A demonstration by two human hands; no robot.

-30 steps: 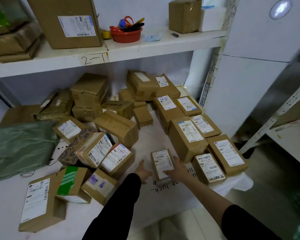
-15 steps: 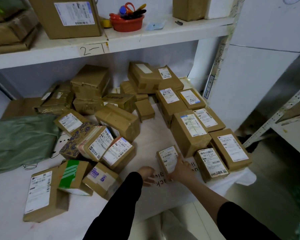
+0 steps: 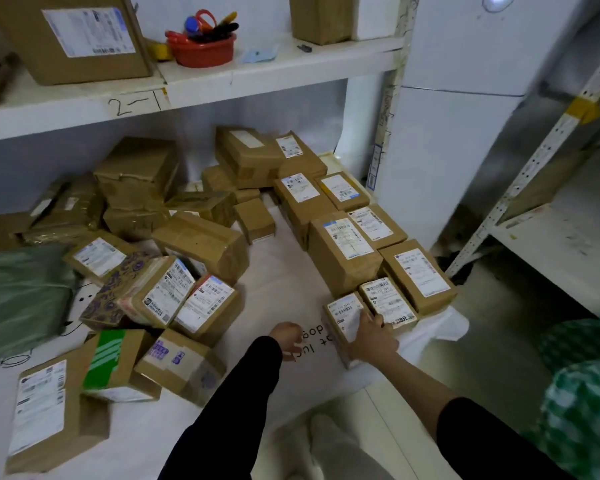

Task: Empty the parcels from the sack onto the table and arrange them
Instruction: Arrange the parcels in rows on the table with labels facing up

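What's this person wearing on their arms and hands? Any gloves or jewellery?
Both hands are bare: no gloves on the left hand or right hand, and no ring or watch that shows. The left sleeve is black and long, reaching the wrist. The right sleeve is black too but stops short, leaving the forearm uncovered.

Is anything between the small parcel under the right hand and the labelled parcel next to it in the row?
Nothing visible. The small parcel lies close against the labelled parcel; only the right hand reaches across their tops.
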